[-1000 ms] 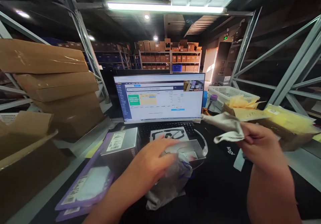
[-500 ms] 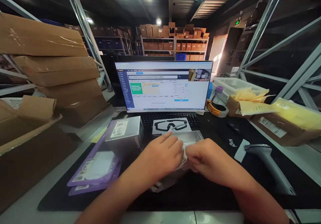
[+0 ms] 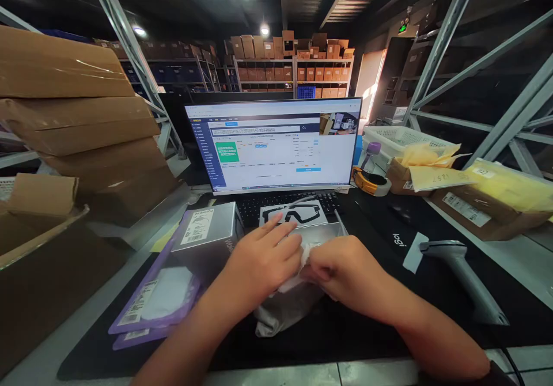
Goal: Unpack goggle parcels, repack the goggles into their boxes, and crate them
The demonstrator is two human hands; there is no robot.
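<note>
My left hand (image 3: 263,259) and my right hand (image 3: 339,268) meet over a grey cloth pouch (image 3: 285,311) lying on the black desk mat (image 3: 345,328). Both pinch a pale cloth or wrapper (image 3: 302,259) at the pouch's top. Just behind my hands stands an open grey box (image 3: 322,231), and behind that a card printed with goggles (image 3: 296,214) lies on the keyboard (image 3: 285,203). A closed grey box (image 3: 207,236) with a label sits to the left.
A monitor (image 3: 276,144) stands behind the keyboard. Purple flat packets (image 3: 155,299) lie left, brown cartons (image 3: 82,127) stacked beyond them. A barcode scanner (image 3: 458,271), tape roll (image 3: 371,181), yellow mailers (image 3: 496,193) in cartons and a white basket (image 3: 401,138) sit right.
My right hand, which held a grey cloth up at the right a second ago, has come down to join the left hand at the pouch. The camera view tilted down slightly.
</note>
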